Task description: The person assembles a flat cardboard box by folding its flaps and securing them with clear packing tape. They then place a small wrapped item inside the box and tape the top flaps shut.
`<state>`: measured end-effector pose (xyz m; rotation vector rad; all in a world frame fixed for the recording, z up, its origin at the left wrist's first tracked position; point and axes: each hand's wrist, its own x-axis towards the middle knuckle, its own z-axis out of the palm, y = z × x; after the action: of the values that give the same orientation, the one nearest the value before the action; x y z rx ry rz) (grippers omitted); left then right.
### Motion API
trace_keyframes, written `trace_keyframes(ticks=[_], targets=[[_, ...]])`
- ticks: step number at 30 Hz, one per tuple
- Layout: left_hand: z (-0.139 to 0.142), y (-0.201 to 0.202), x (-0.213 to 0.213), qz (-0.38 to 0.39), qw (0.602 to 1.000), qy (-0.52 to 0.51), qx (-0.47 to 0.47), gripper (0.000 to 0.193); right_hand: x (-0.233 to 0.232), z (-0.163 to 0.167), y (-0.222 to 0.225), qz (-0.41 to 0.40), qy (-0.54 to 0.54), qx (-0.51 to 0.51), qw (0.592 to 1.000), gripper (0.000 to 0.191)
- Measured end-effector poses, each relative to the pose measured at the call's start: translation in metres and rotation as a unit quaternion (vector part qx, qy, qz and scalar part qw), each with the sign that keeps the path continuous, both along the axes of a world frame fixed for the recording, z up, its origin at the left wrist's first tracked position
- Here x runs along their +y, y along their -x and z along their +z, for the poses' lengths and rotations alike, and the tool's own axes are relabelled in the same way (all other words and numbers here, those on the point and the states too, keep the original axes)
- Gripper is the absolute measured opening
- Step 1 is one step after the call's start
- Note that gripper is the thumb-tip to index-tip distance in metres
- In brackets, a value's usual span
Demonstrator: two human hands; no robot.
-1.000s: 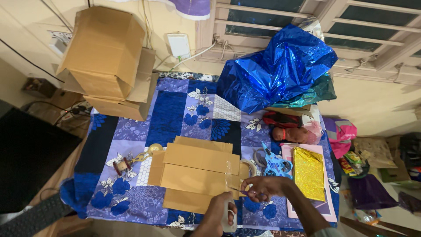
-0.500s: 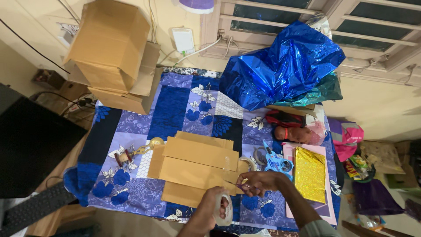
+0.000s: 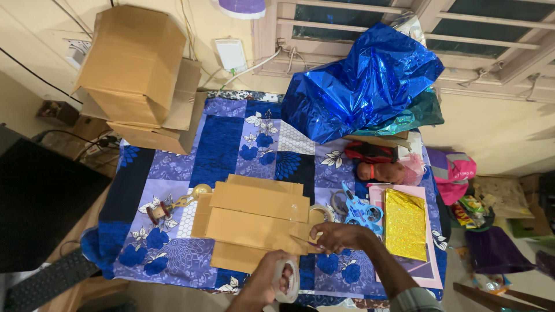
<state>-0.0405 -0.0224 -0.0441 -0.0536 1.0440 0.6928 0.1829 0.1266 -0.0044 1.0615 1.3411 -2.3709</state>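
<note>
Cardboard box (image 3: 254,222), folded flat, lies on the blue patchwork cloth (image 3: 231,144) covering the table; all positions below are given relative to this box.

Largest first: crumpled blue foil sheet (image 3: 361,86) well beyond the box's far right corner. Stack of brown cartons (image 3: 136,75) beyond its far left, off the cloth edge. Gold glitter sheet (image 3: 404,222) to its right, lying on a pink card. Blue scissors (image 3: 361,211) just beside its right edge, between box and gold sheet.

Left hand (image 3: 266,283) at the near edge of the box, fingers curled through the core of a clear tape roll (image 3: 287,280), holding it firmly. Right hand (image 3: 341,237) at the box's right near corner, fingertips pinched narrow; what they grip is too small to tell for certain, likely the free tape end.

Judgement on technique: keep the strip taut between the two hands, lay it square across the flap seam, press flat from one end to avoid wrinkles.
</note>
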Motion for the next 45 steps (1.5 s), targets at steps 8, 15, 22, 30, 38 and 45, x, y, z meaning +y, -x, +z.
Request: trace_keyframes(ticks=[8,15,22,30,38,45], targets=[[0.001,0.016,-0.022,0.028,0.996,-0.065,0.049,0.038,-0.023,0.021,-0.035,-0.037,-0.205,-0.017,0.978,0.034],[0.034,0.039,-0.017,0.101,0.988,-0.06,0.104,0.024,-0.074,-0.025,-0.046,-0.117,-0.459,-0.227,0.851,0.028],[0.051,0.068,0.025,0.075,0.979,-0.143,0.121,0.032,-0.065,0.003,0.011,-0.267,-0.65,-0.127,0.7,0.022],[0.066,0.091,0.062,0.028,0.97,-0.223,0.096,0.028,-0.054,-0.005,0.072,-0.079,-0.729,-0.173,0.658,0.057],[0.053,0.112,0.064,-0.014,0.974,-0.217,0.068,0.03,-0.043,-0.003,0.064,0.028,-0.599,-0.315,0.736,0.108],[0.047,0.108,0.062,-0.009,0.977,-0.212,0.027,0.03,-0.055,0.013,0.083,-0.182,-0.673,-0.169,0.697,0.09]])
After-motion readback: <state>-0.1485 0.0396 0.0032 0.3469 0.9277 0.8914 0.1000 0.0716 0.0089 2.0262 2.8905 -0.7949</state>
